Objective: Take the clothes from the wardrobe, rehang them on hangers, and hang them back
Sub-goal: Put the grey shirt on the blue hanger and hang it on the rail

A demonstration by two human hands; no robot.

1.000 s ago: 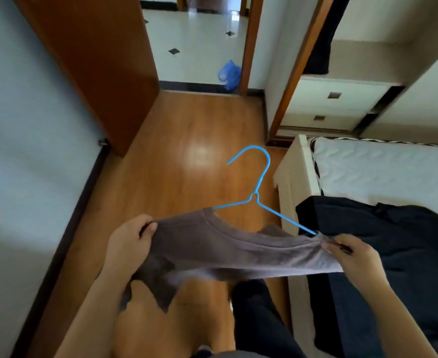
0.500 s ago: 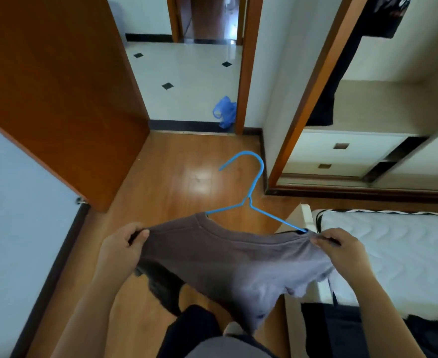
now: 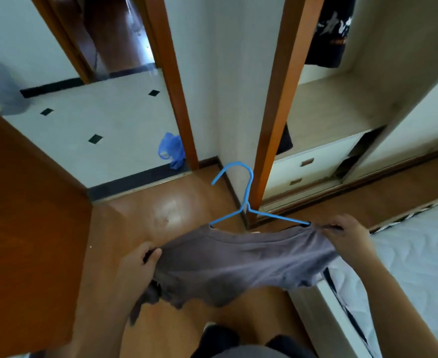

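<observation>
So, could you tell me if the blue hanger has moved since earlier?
Yes. The blue hanger in the grey shirt has come forward towards the wardrobe frame: its hook now crosses the frame's foot, where earlier it hung short.

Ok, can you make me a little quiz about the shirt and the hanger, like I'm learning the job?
1. True or false: only the left hand grips the grey shirt, while the right hand hangs free.
2. What colour is the hanger? A red, B blue, C white.
3. Fill in: the hanger's hook sticks out of the shirt's ____ hole.
Key: 1 false, both hands grip it. 2 B. 3 neck.
</observation>
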